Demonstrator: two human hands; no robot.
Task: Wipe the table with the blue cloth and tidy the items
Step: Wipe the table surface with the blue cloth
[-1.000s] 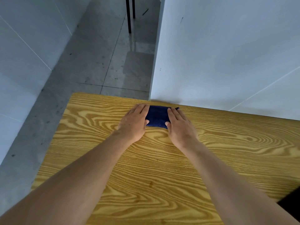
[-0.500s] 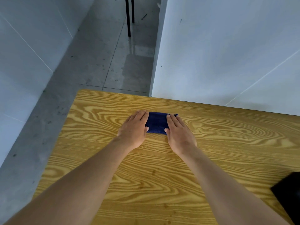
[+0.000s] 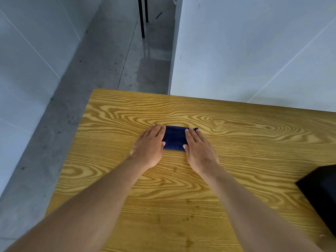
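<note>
A small folded dark blue cloth lies flat on the wood-grain table, a little back from its far edge. My left hand presses down on the cloth's left end with its fingers flat and together. Pressing the right end the same way is my right hand. Only the strip of cloth between the two hands shows; the rest is hidden under my fingers.
A black box-like object sits at the table's right edge, partly out of frame. A white wall panel stands right behind the table. The table's left edge drops to a grey concrete floor, with thin black legs far back.
Both hands have slid the cloth toward me, away from the table's far edge. The black object has come into view at the right.
</note>
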